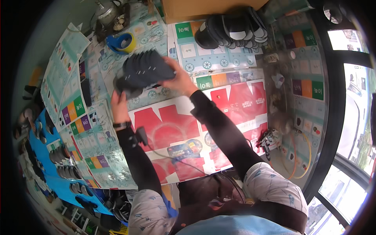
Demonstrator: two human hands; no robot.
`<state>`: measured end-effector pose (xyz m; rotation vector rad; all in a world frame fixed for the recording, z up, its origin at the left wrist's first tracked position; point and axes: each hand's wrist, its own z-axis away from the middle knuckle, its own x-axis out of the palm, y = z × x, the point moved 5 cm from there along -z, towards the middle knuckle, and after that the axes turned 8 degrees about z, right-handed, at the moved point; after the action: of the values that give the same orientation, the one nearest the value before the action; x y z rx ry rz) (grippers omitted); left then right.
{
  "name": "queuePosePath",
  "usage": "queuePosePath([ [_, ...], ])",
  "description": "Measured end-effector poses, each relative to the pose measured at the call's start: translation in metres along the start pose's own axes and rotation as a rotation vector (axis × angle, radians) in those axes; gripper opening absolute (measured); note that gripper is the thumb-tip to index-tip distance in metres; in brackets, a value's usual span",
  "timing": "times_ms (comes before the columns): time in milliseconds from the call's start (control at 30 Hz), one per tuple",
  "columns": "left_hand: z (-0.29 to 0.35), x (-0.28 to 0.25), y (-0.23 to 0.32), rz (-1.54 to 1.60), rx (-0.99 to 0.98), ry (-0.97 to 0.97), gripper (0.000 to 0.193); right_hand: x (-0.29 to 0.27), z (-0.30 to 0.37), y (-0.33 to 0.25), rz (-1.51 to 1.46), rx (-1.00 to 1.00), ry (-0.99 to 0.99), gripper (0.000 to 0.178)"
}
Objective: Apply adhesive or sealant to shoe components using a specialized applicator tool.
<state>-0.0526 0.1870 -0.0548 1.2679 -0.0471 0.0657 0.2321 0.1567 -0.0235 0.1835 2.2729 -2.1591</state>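
Note:
Above the far left-middle of the table I hold a stack of black shoe soles (147,67), tilted, with several layered edges showing. My right hand (179,79) wraps round the stack's right end, thumb and fingers pressed on it. At its lower left end my left hand (119,105) closes on the soles; part of those fingers is hidden or blurred. Just beyond the held stack lies a roll of tape (122,43) with a blue and yellow body. A second row of black shoe soles (231,32) leans together at the back of the table.
Printed sheets (166,127) with red shapes cover the table. A cardboard box (211,11) stands at the back, a metal kettle (105,13) at the far left. More soles (68,172) rest on a blue surface (51,156) at left. A yellow hose (309,156) hangs by the right wall.

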Motion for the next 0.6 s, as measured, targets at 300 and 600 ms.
queuePosePath([
  [300,0.034,-0.122,-0.071,-0.259,0.031,0.227,0.039,0.05,0.016,-0.004,0.402,-0.129,-0.214,0.077],
  [600,0.04,-0.098,-0.061,-0.202,0.031,0.29,0.048,-0.162,-0.016,0.058,0.639,0.32,0.95,0.039],
])
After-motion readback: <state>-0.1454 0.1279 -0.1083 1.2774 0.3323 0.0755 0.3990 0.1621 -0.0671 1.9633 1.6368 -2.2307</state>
